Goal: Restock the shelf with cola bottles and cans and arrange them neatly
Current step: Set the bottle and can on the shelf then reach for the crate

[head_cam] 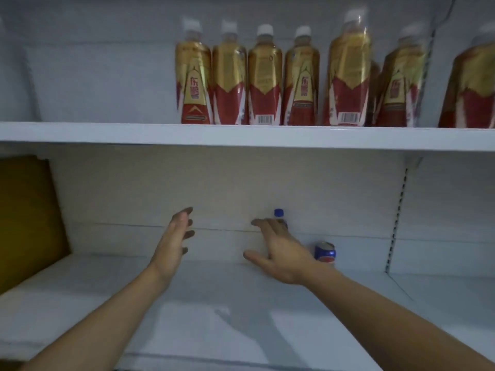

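Empty right hand [281, 253] beside bottle [280, 216]

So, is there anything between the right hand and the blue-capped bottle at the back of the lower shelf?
Nothing visible. The right hand is open, directly in front of the blue-capped bottle, hiding most of its body. Whether the fingers touch it cannot be told. The blue can stands off to the right, out of the way.

Two bare forearms, no sleeves in view, bare left hand [171, 247], bare right hand [281, 253], no rings, watch or gloves behind the fingers [187, 223]
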`<state>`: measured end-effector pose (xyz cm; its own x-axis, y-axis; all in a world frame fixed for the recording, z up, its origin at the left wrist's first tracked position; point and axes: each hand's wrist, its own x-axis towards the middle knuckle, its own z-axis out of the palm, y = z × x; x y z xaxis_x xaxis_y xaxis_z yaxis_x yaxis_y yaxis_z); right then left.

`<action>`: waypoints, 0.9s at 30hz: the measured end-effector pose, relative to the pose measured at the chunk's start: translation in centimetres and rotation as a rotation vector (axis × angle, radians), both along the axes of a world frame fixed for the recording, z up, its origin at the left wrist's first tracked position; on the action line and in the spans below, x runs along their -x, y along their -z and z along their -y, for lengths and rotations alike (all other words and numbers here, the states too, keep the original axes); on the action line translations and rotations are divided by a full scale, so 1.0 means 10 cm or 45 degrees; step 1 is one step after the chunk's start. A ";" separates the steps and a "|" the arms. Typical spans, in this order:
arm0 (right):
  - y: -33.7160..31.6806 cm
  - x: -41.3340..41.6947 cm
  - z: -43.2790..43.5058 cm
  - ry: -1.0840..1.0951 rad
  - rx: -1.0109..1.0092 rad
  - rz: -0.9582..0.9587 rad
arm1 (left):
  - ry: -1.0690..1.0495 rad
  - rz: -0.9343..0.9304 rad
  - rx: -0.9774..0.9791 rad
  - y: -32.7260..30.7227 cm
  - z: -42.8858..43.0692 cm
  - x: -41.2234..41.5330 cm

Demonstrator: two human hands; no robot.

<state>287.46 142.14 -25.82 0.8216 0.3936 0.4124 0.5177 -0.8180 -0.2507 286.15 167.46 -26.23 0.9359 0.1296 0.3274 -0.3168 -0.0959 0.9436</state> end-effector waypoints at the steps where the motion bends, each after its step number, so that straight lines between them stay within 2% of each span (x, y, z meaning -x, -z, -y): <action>1: -0.05 0.13 -0.20 -0.061 0.006 0.011 | -0.055 0.017 -0.019 -0.06 -0.19 0.30; 4: -0.12 0.58 -0.92 -0.254 -0.026 0.034 | -0.250 0.072 -0.051 -0.16 -0.81 1.22; 9: -0.13 1.38 -2.15 -0.627 -0.025 0.072 | -0.614 0.173 0.034 -0.20 -1.55 2.69; 15: -0.04 2.30 -3.34 -1.044 0.037 0.116 | -0.925 0.276 0.260 0.00 -2.00 4.10; 22: 0.35 2.99 -4.26 -1.387 0.158 0.128 | -1.180 0.351 0.579 0.34 -2.24 5.25; 27: 0.82 3.22 -4.79 -1.579 0.208 0.032 | -1.284 0.418 0.809 0.74 -2.46 5.66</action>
<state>255.23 190.07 -34.05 -0.1464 0.9438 0.2962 0.9640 0.2034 -0.1715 229.60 192.02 -33.61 0.2112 0.9669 0.1433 -0.5975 0.0117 0.8017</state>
